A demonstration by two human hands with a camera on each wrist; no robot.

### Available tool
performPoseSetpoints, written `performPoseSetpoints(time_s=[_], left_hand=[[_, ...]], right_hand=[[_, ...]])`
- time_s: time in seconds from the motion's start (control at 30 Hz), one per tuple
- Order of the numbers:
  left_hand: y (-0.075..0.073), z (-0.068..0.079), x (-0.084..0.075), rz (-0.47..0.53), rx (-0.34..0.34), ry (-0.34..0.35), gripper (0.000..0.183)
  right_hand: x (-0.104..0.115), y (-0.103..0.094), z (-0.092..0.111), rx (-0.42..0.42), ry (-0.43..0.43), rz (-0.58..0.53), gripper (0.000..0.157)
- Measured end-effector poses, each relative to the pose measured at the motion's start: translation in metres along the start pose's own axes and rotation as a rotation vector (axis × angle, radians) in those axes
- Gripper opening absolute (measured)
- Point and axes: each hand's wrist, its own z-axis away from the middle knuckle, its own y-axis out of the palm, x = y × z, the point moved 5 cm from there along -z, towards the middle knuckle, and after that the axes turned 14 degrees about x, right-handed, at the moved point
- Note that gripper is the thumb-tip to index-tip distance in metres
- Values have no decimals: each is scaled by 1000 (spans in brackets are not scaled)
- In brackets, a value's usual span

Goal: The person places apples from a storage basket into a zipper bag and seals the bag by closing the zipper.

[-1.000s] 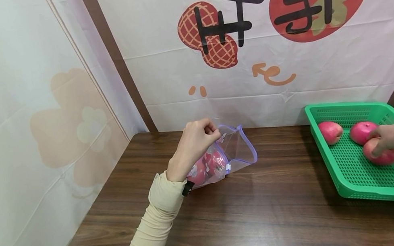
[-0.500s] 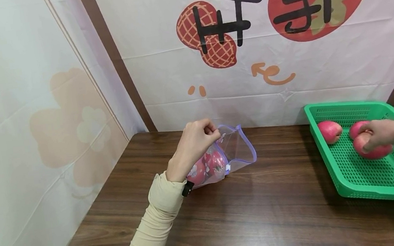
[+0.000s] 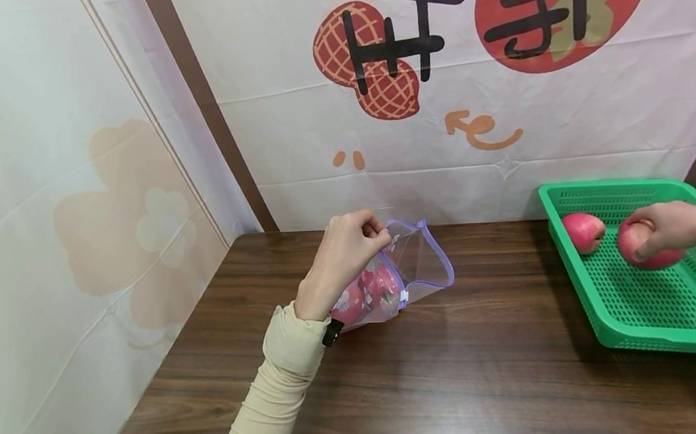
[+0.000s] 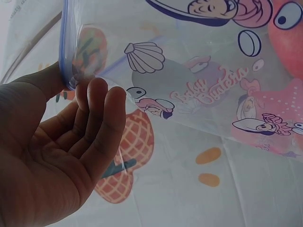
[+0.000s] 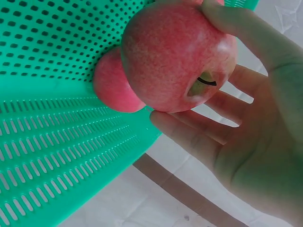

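Note:
My left hand (image 3: 345,246) pinches the purple-zipped rim of a clear plastic zip bag (image 3: 420,255) on the table; its mouth gapes to the right. Red fruit (image 3: 348,306) shows through the printed film behind that hand. The left wrist view has thumb and fingertips at the zip edge, with cartoon and shell prints on the bag (image 4: 189,116). Over at the right, my right hand (image 3: 678,229) grips a red apple (image 3: 631,242) inside the green basket (image 3: 582,319). Up close, the thumb lies over this apple (image 5: 175,56) and the fingers behind it, its stem hollow facing the camera.
Another apple (image 3: 584,231) sits at the basket's back left corner. Behind the held apple, the right wrist view shows a second apple (image 5: 113,82) against the perforated wall. A printed white cloth (image 3: 314,142) hangs at the back edge of the brown wooden table (image 3: 469,375).
My right hand has moved slightly back and left inside the basket, carrying the apple, which now covers the one behind it. The left hand and bag stay in place.

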Motion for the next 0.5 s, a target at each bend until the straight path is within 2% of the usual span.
performPoseSetpoints(time_s=[0.5], left_hand=[[0,0,-2,2,5,6,8]], right_hand=[[17,-16,-5,-169,-67,71,58]])
